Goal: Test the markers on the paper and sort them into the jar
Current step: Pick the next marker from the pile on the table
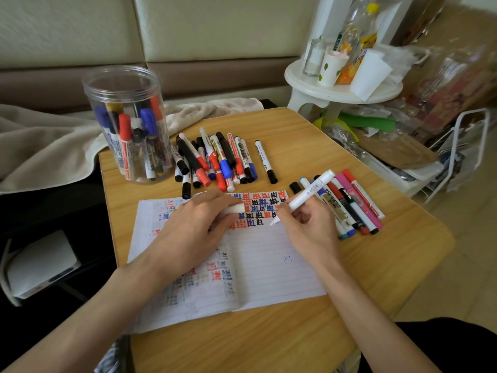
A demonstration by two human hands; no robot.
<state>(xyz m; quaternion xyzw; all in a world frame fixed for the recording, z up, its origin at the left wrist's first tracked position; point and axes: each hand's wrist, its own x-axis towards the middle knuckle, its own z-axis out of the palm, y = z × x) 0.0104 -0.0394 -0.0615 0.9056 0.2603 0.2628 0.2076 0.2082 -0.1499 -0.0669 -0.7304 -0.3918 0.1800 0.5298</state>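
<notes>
Both full — your right hand (309, 227) grips the white marker (309, 193), left hand (193, 222) its cap (234, 209); pale ink may read dry.

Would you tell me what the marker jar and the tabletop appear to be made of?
The jar looks like clear, glossy plastic, possibly glass: the markers inside show through its wall, and its rim is ribbed. The tabletop looks like smooth wood or wood-grain laminate: light brown, fine straight grain lines, soft sheen.
</notes>
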